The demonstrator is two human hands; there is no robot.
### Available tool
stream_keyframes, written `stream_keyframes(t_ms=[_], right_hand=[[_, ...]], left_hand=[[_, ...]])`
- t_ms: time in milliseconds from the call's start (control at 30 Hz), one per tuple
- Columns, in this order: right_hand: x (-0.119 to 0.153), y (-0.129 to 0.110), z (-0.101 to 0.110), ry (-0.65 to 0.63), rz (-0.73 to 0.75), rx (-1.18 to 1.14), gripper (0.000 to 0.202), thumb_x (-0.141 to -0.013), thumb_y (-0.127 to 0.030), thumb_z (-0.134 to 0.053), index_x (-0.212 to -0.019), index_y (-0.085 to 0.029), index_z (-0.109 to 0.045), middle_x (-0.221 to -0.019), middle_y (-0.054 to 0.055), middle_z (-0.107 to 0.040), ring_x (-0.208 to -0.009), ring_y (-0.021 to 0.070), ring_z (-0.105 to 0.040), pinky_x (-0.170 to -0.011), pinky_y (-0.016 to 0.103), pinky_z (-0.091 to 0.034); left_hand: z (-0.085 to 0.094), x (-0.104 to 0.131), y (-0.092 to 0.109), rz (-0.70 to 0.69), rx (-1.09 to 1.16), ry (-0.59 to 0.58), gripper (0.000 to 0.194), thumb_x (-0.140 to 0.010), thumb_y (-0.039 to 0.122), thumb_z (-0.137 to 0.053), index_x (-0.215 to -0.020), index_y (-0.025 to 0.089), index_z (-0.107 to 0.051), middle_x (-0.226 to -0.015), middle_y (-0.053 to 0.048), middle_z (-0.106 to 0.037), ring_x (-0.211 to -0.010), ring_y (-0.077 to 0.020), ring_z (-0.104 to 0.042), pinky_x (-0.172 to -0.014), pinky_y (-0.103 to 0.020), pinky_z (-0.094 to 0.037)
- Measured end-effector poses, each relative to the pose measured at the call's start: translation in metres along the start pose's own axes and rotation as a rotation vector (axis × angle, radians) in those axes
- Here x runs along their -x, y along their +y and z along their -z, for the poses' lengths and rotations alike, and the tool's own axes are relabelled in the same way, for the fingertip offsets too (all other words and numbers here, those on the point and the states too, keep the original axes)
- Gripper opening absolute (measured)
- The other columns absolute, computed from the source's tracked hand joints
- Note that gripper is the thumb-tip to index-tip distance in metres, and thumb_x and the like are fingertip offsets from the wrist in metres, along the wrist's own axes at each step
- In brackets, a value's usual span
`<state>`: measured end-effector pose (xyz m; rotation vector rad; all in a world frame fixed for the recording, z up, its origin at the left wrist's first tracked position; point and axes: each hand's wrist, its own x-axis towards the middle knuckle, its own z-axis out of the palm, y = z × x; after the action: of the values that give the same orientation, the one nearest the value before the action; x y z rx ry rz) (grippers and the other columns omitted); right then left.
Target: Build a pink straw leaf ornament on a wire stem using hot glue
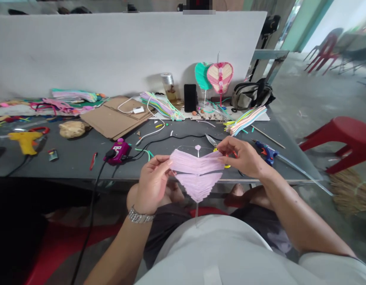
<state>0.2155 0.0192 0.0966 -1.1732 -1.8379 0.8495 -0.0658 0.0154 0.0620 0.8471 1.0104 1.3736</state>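
Observation:
A pale pink, heart-shaped fan (197, 186) of fuzzy pipe-cleaner rows hangs between my hands over the table's front edge. A gap runs across it, parting the upper band from the pointed lower part. Its thin stem (197, 209) points down towards my shirt, and a small pink tip (197, 147) stands above the top edge. My left hand (153, 178) pinches the fan's left corner, thumb on top. At the upper right corner, my right hand (240, 156) grips the fan between thumb and fingers. Behind the right fingers lie scissors (211, 140), their handles partly hidden.
A blue glue gun (267, 152) lies right of my right hand; a yellow one (26, 141) is far left. A purple power socket (119, 152) trails black cords. Pipe-cleaner bundles (245, 120), a phone (190, 98), a jar (170, 89) and two fans (220, 77) stand farther back.

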Motion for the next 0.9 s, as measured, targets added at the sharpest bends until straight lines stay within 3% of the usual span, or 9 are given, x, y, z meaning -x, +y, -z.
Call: stream_keyframes(t_ms=[267, 433, 500, 600, 633, 700, 800, 833, 900], right_hand=[[0.005, 0.000, 0.005, -0.068, 0.060, 0.097, 0.022, -0.084, -0.021, -0.067, -0.105, -0.017, -0.071, -0.084, 0.000, -0.067, -0.075, 0.0128, -0.058, -0.071, 0.026, -0.046], [0.003, 0.002, 0.008, -0.089, 0.035, -0.049, 0.022, -0.084, -0.021, -0.066, -0.106, -0.016, -0.070, -0.081, 0.000, -0.065, -0.074, 0.0125, -0.058, -0.069, 0.025, -0.047], [-0.001, 0.002, 0.007, -0.104, 0.022, -0.096, 0.020, -0.084, -0.021, -0.066, -0.102, -0.015, -0.070, -0.080, 0.000, -0.066, -0.073, 0.0127, -0.058, -0.068, 0.025, -0.047], [-0.011, -0.001, 0.004, -0.153, 0.019, -0.100, 0.015, -0.083, -0.020, -0.066, -0.096, -0.015, -0.070, -0.081, 0.001, -0.069, -0.074, 0.0136, -0.061, -0.069, 0.026, -0.048], [-0.014, -0.002, 0.002, -0.173, 0.021, -0.098, 0.014, -0.083, -0.020, -0.066, -0.096, -0.016, -0.071, -0.082, 0.002, -0.070, -0.075, 0.0140, -0.062, -0.069, 0.026, -0.049], [-0.022, -0.005, -0.003, -0.202, 0.035, -0.093, 0.013, -0.084, -0.021, -0.066, -0.095, -0.016, -0.070, -0.083, 0.002, -0.071, -0.076, 0.0142, -0.063, -0.070, 0.026, -0.050], [-0.033, -0.006, -0.007, -0.225, 0.063, -0.081, 0.012, -0.085, -0.021, -0.065, -0.096, -0.016, -0.069, -0.083, 0.002, -0.071, -0.076, 0.0141, -0.064, -0.070, 0.026, -0.050], [-0.035, -0.006, -0.007, -0.235, 0.068, -0.076, 0.013, -0.086, -0.022, -0.065, -0.097, -0.016, -0.069, -0.084, 0.002, -0.072, -0.077, 0.0145, -0.065, -0.071, 0.027, -0.051], [-0.038, -0.005, -0.006, -0.242, 0.087, -0.034, 0.013, -0.087, -0.021, -0.064, -0.098, -0.017, -0.068, -0.086, 0.003, -0.073, -0.079, 0.0156, -0.066, -0.072, 0.028, -0.051]], left_hand=[[0.000, 0.001, 0.002, 0.026, -0.020, 0.010, 0.030, -0.063, 0.028, -0.091, -0.072, 0.018, -0.065, -0.069, 0.002, -0.067, -0.064, -0.0117, -0.062, -0.057, -0.023, -0.046], [0.004, -0.001, -0.006, 0.030, -0.031, 0.007, 0.031, -0.066, 0.030, -0.089, -0.083, 0.020, -0.065, -0.077, 0.001, -0.069, -0.069, -0.0134, -0.064, -0.061, -0.024, -0.049], [0.004, -0.002, -0.006, -0.109, -0.147, 0.026, 0.033, -0.070, 0.031, -0.087, -0.095, 0.021, -0.067, -0.094, -0.003, -0.073, -0.085, -0.0176, -0.069, -0.073, -0.028, -0.054], [-0.004, -0.007, 0.006, -0.504, -0.507, 0.037, 0.039, -0.078, 0.026, -0.083, -0.114, 0.024, -0.070, -0.128, -0.008, -0.070, -0.122, -0.0238, -0.063, -0.104, -0.036, -0.049], [-0.009, -0.010, 0.013, -0.615, -0.624, -0.005, 0.041, -0.080, 0.024, -0.080, -0.119, 0.025, -0.070, -0.135, -0.009, -0.067, -0.131, -0.0252, -0.059, -0.112, -0.039, -0.044], [-0.022, -0.020, 0.026, -0.702, -0.774, -0.234, 0.039, -0.082, 0.022, -0.077, -0.121, 0.025, -0.072, -0.134, -0.009, -0.070, -0.132, -0.0276, -0.058, -0.118, -0.043, -0.038], [-0.039, -0.040, 0.037, -0.587, -0.880, -0.576, 0.038, -0.076, 0.022, -0.082, -0.114, 0.025, -0.077, -0.126, -0.009, -0.075, -0.120, -0.0313, -0.064, -0.109, -0.043, -0.044], [-0.043, -0.047, 0.037, -0.526, -0.890, -0.649, 0.031, -0.077, 0.022, -0.081, -0.107, 0.024, -0.079, -0.113, -0.008, -0.079, -0.107, -0.0297, -0.069, -0.101, -0.040, -0.048], [-0.046, -0.056, 0.034, -0.435, -0.902, -0.691, 0.018, -0.080, 0.021, -0.078, -0.098, 0.023, -0.081, -0.097, -0.007, -0.080, -0.089, -0.0255, -0.072, -0.086, -0.034, -0.050]])
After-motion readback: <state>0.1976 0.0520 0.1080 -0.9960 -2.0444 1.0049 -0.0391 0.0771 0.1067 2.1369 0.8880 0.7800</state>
